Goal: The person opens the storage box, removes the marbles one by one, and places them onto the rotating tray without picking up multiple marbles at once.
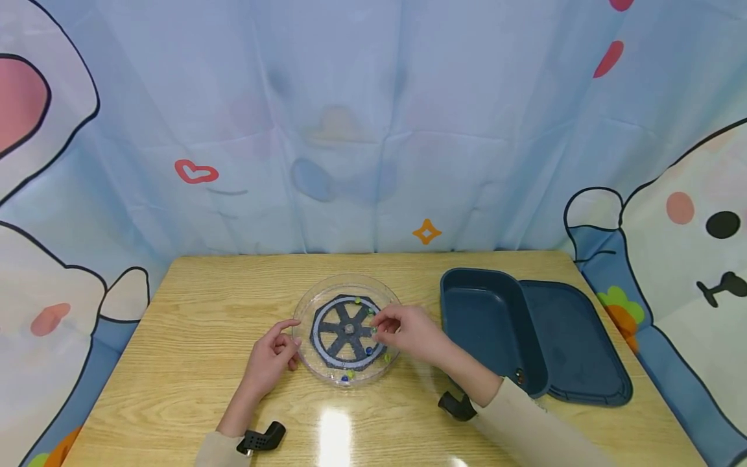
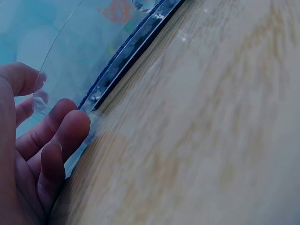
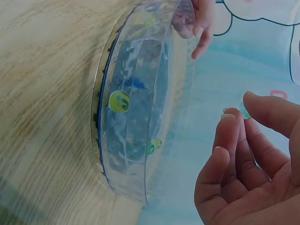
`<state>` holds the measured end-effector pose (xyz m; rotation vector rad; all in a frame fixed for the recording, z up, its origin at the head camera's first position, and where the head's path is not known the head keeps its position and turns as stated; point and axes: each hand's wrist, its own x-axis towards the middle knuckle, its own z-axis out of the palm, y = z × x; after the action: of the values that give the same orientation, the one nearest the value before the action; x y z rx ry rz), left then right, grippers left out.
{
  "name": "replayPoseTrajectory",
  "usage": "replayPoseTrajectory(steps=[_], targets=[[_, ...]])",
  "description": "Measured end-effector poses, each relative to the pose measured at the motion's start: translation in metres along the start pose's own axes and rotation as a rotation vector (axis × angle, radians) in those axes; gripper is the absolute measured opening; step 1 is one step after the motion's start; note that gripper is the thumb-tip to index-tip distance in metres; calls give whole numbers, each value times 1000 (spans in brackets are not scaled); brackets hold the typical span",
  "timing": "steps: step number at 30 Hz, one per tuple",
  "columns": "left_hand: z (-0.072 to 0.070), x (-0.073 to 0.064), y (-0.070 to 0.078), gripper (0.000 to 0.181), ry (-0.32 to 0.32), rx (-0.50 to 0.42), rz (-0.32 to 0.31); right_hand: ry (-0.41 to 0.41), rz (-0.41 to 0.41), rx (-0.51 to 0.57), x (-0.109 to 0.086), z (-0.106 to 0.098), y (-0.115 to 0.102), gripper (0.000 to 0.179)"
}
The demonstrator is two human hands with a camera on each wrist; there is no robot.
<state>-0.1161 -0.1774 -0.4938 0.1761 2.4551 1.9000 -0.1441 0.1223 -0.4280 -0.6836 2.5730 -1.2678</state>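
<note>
A clear round dish [image 1: 347,281] sits on the table, with a dark six-spoked wheel shape [image 1: 349,329] showing inside its pale ring. Several marbles lie in it, including a yellow marble [image 3: 119,101] and a blue marble [image 1: 369,351]. At the dish's left side my left hand [image 1: 270,360] holds the rim, its index finger and thumb at the edge. Over the right side, my right hand [image 1: 411,332] pinches a small clear-green marble [image 3: 244,111] between thumb and fingertips, above the rim in the right wrist view.
Right of the dish stands a dark blue bin [image 1: 487,324] with a few small marbles [image 1: 519,375] in its near corner. A matching dark blue lid [image 1: 578,344] lies beside it, to the right. The wooden table [image 1: 216,311] ends at a patterned curtain [image 1: 350,130].
</note>
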Motion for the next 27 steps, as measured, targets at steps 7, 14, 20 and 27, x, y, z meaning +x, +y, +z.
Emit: replayPoseTrajectory(steps=[7, 14, 20, 27], targets=[[0, 0, 1, 37, -3, 1, 0, -34, 44, 16, -2, -4, 2, 12], [0, 0, 1, 37, -4, 3, 2, 40, 99, -44, -6, -31, 4, 12], [1, 0, 1, 37, -6, -1, 8, 117, 120, -94, -17, -68, 20, 16], [0, 0, -1, 37, -3, -2, 8, 97, 183, -38, -40, -111, 52, 28]])
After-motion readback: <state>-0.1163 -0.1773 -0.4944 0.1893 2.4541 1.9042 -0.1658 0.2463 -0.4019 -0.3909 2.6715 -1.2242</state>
